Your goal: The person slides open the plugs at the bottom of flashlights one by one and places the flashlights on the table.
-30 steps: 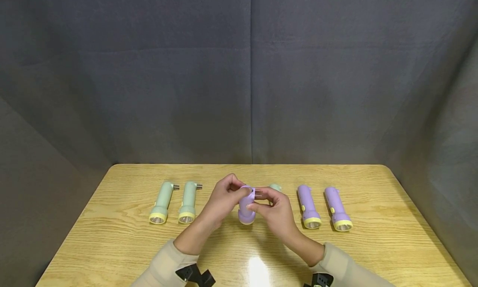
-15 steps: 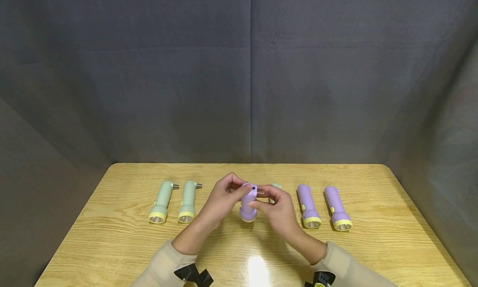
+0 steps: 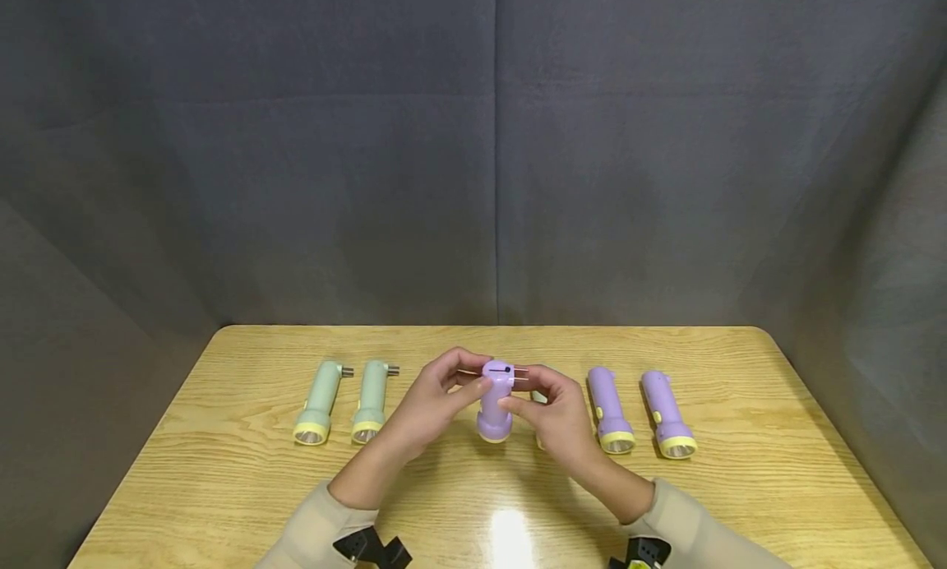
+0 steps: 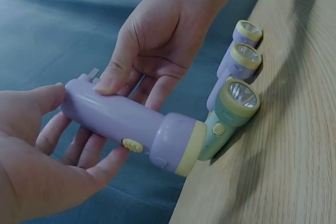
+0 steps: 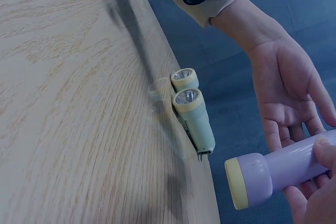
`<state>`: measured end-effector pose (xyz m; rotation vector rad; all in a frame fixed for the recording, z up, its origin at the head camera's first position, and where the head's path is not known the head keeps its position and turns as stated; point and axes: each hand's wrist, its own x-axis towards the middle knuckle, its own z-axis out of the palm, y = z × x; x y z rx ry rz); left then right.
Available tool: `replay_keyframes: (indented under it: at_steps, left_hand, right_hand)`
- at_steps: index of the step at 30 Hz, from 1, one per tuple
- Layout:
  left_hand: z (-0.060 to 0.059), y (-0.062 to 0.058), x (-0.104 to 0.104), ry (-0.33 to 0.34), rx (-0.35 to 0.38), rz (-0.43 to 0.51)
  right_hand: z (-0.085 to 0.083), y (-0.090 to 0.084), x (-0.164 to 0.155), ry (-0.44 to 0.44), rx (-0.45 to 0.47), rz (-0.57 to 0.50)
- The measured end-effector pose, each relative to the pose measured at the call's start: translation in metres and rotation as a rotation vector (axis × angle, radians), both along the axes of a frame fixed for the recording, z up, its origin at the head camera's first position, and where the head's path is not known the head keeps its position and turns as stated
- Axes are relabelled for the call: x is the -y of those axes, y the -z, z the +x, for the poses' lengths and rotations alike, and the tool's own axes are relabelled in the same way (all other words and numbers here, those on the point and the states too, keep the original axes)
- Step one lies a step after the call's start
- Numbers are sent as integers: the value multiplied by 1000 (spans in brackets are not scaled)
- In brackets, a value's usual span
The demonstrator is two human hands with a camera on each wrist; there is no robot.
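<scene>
Above the middle of the table, a purple flashlight (image 3: 495, 409) with a yellow rim is held between both hands, its end cap up and lens end down. Two metal plug prongs (image 3: 521, 374) stick out of its side toward the right. My left hand (image 3: 432, 400) grips the upper body, thumb on the near side and fingers behind. My right hand (image 3: 555, 409) pinches the other side, its thumb just below the prongs. In the left wrist view a yellow switch (image 4: 133, 145) shows on the body. Behind the right hand, a green flashlight (image 4: 231, 114) is mostly hidden in the head view.
Two green flashlights (image 3: 320, 400) (image 3: 371, 400) with prongs out lie at the left of the wooden table (image 3: 222, 470). At the right lie two purple flashlights (image 3: 611, 409) (image 3: 667, 413), prongs not visible. A dark curtain (image 3: 333, 182) surrounds the table's back and sides.
My left thumb has slid off the flashlight's end cap onto its side, baring a dark slot and dot. The flashlight has shifted slightly right; both hands still hold it.
</scene>
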<state>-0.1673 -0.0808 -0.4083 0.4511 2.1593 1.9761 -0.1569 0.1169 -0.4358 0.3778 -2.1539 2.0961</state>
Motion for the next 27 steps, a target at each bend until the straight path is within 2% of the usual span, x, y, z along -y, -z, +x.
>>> replay_keyframes:
  at_steps: [4,13,21,27]
  left_hand:
    - [0,2,3,21,-16,6]
    - [0,6,6,50,-113,24]
    - [1,8,7,43,-126,49]
    - [0,15,7,30,-108,46]
  right_hand:
    - [0,-2,-1,1,5,2]
    - [0,-4,0,11,28,19]
    - [1,-6,0,18,34,38]
    - [1,-6,0,13,46,31]
